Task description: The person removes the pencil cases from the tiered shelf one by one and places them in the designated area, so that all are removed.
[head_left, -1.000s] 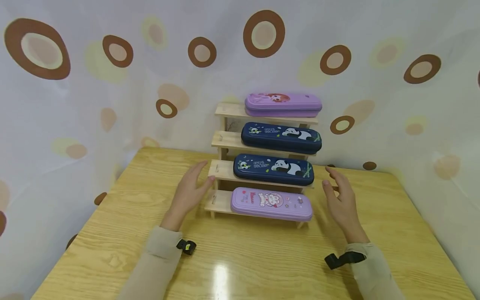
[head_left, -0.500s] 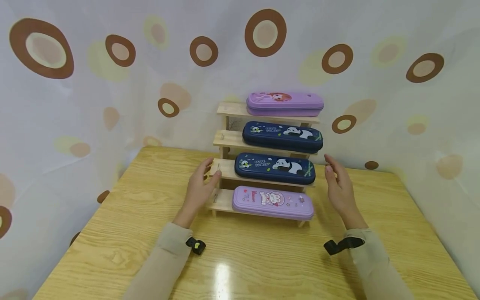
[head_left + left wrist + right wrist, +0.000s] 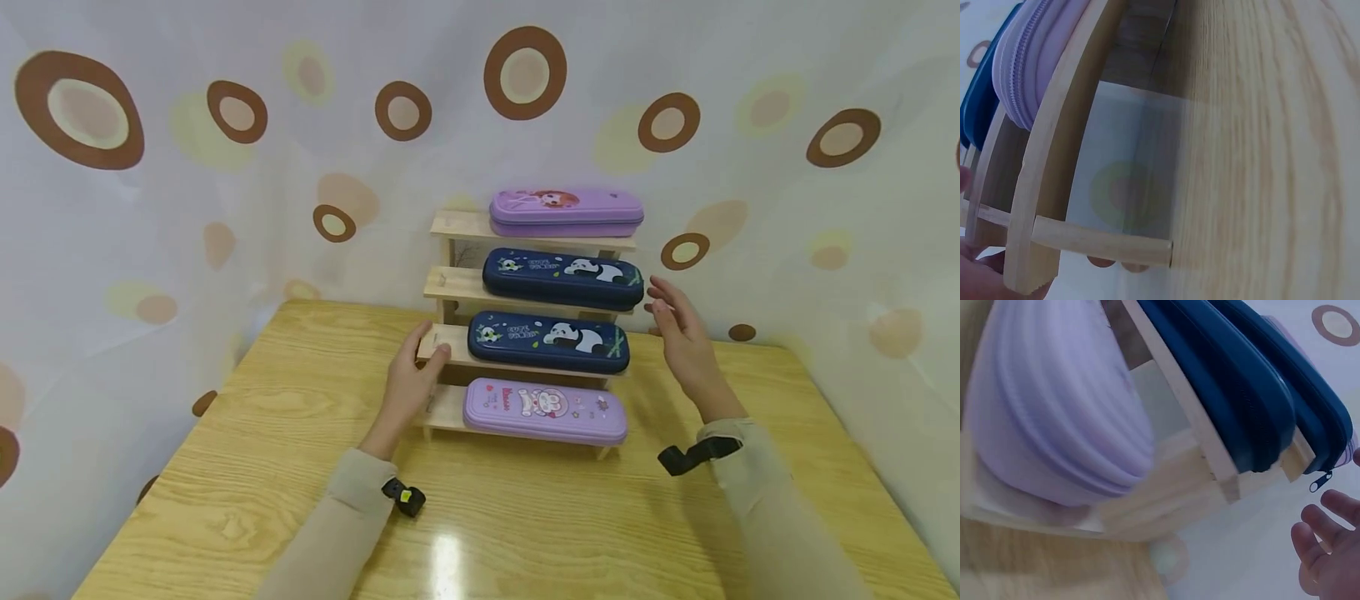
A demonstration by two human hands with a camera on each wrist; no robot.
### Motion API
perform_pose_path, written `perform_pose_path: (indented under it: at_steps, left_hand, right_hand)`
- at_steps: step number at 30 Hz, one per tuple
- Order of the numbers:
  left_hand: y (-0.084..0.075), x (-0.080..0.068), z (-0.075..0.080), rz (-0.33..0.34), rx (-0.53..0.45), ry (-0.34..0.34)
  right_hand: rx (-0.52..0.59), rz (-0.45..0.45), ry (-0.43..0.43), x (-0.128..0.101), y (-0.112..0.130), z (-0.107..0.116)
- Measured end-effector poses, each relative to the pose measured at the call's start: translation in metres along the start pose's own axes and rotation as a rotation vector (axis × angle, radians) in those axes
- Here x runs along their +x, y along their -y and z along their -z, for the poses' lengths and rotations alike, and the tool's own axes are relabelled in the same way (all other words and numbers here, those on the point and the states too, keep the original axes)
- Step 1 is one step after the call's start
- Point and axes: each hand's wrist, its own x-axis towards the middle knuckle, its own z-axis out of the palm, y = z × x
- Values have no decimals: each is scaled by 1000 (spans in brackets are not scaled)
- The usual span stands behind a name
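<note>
Wooden stand (image 3: 457, 221): four-tier unit, upright on the table; long axis runs left to right, right end slightly nearer the person. Tiers step up from front to back.
Lilac case (image 3: 545, 410): on the lowest tier, nearest the person; long axis along the tier, right end angled slightly nearer the person; printed face up, lettering toward the left.
Lower navy case (image 3: 551, 342): on the second tier from the bottom; long axis left to right, right end slightly nearer the person; panda toward the right.
Upper navy case (image 3: 562, 279): on the third tier; near parallel to the lower navy case, same print direction; zip pull (image 3: 1320, 482) hangs at its right end.
Pink case (image 3: 566, 218): on the top tier; long axis left to right, close to level; figure print toward the left.
Left hand (image 3: 408, 375): at the left end of the second tier; thumb and forefinger spread apart about the board end; whether they pinch it cannot be told.
Right hand (image 3: 686, 342): just beside the right end of the upper navy case, apart from the zip pull; fingers (image 3: 1322, 524) loosely bent, slightly spread, holding nothing.
Wrist straps (image 3: 408, 498): black, one at each beige sleeve cuff.
Table (image 3: 270, 467): pale wood grain, under the stand and forearms.
Backdrop (image 3: 450, 167): white, with brown rings and pale spots, behind the stand.
</note>
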Motion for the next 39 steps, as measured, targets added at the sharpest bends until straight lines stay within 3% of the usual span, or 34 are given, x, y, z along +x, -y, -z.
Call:
perform_pose_path:
  at_steps: [14, 27, 31, 39]
  left_hand:
    - [-3, 2, -6, 37, -6, -5]
    - [-4, -1, -13, 64, -47, -27]
    - [-3, -1, -12, 54, -55, -21]
    - [-3, -1, -10, 30, -48, 0]
  right_hand:
    - [-5, -53, 135, 55, 23, 16]
    - [-65, -134, 178, 107, 38, 22]
    - [-97, -168, 210, 120, 40, 20]
    - [-45, -198, 305, 141, 41, 25]
